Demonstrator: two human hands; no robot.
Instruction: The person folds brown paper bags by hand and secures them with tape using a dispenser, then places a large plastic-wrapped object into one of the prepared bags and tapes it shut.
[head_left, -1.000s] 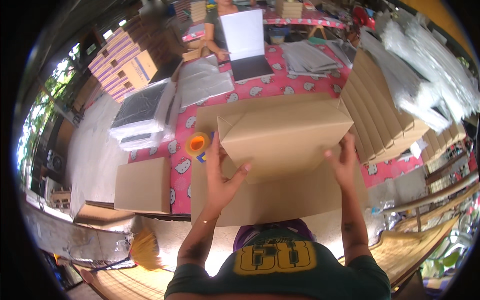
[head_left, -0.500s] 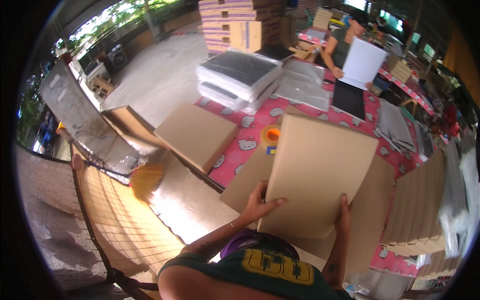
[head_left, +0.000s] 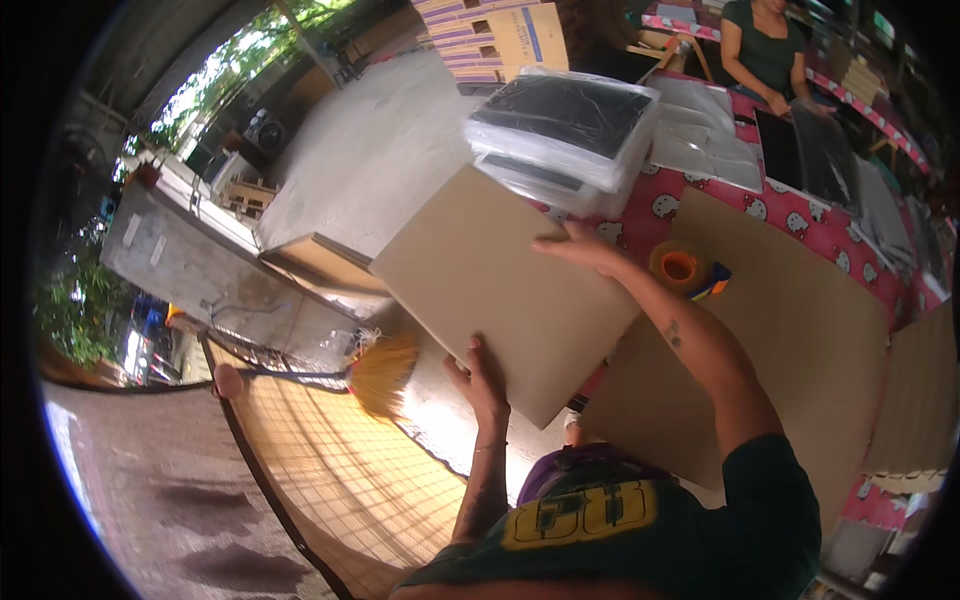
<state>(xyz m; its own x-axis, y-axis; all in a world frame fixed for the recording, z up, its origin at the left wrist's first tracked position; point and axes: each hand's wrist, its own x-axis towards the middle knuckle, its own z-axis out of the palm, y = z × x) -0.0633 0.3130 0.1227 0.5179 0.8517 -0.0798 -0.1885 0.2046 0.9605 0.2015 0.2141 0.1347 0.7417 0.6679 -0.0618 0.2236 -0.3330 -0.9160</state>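
A flat brown cardboard box (head_left: 500, 290) is tilted at the table's left edge, between my two hands. My left hand (head_left: 482, 388) grips its near left edge, thumb on top and fingers partly hidden below. Across its far right edge lies my right hand (head_left: 590, 250), holding that side. Whatever is directly beneath the box is hidden. To the right, a large flat cardboard sheet (head_left: 770, 330) covers part of the table. On it a roll of tape (head_left: 678, 266) rests next to a blue and yellow tool (head_left: 712, 282), likely a tape dispenser's part.
Plastic-wrapped dark panels (head_left: 570, 125) are stacked beyond the box, near clear plastic sleeves (head_left: 705, 130). A co-worker (head_left: 765, 50) handles a dark sheet (head_left: 825, 155) across the pink table. Folded cardboard (head_left: 910, 400) stands at right. A broom (head_left: 382, 375) leans at left.
The box has moved left from in front of me to the table's left edge and turned. My right hand has shifted to its far side. The co-worker's white sheet is out of sight.
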